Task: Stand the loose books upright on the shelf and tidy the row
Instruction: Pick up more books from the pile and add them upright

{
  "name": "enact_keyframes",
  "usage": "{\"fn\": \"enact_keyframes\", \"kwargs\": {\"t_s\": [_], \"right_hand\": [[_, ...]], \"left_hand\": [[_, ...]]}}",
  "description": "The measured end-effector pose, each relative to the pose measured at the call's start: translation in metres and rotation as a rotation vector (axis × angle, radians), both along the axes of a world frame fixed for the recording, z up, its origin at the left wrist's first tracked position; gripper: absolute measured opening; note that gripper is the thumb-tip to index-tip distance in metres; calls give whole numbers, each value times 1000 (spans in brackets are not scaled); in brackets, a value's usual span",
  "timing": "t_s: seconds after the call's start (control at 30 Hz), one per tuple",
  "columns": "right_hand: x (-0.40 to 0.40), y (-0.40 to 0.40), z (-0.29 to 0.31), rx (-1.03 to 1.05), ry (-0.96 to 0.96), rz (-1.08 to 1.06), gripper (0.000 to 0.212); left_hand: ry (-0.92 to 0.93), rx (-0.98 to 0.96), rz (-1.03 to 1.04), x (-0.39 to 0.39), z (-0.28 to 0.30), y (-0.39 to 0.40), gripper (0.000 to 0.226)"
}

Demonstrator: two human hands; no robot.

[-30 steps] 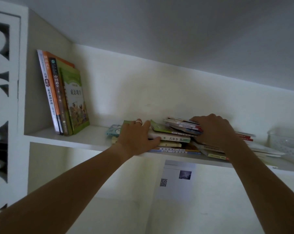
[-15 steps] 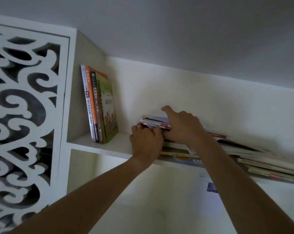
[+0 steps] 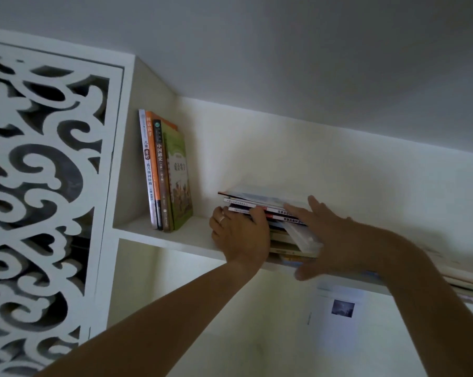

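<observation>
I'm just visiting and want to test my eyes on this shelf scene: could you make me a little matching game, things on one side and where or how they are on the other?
Things:
1. upright books
2. stack of flat books
3. left hand
4. right hand

Places or states:
A. fingers straight, reaching over the stack's right side
B. standing at the shelf's left end
C. gripping the stack's left end
D. lying piled between both hands

Pairs: 1-B, 2-D, 3-C, 4-A

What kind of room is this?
Probably a home study or bedroom nook: a white shelf holds upright books, a flat book pile, and a carved white lattice panel beside it.
</observation>
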State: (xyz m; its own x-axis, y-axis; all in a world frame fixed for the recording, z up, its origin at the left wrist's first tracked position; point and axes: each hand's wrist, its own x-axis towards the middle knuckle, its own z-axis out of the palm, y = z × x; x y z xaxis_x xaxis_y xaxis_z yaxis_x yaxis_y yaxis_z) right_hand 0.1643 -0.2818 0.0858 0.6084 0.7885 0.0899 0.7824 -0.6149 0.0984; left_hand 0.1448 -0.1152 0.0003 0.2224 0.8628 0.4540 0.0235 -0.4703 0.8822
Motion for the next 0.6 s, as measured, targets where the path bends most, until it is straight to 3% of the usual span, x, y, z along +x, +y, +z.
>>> {"fn": "enact_keyframes", "kwargs": {"t_s": [0.07, 0.17, 0.27, 0.33, 0.37, 0.43, 0.6], "right_hand": [[5, -6, -9, 98, -121, -49, 116], [6, -17, -11, 450, -247, 2, 65], [4, -16, -11, 623, -426, 71, 25], [3, -15, -13, 636, -500, 96, 15], [3, -15, -14, 635, -526, 96, 13], [5, -14, -19, 641, -571, 118, 13], [6, -12, -29, 667, -714, 241, 13]], "left_hand": [[-73, -20, 54, -1, -2, -3, 67], [-224, 119, 139, -7, -6, -7, 77], [-241, 687, 125, -10, -12, 7, 70], [-62, 1094, -38, -8, -12, 19, 60], [38, 1201, -94, -6, -13, 23, 58], [131, 1215, -109, 0, -15, 24, 64], [-32, 1077, -180, 10, -2, 22, 61]]}}
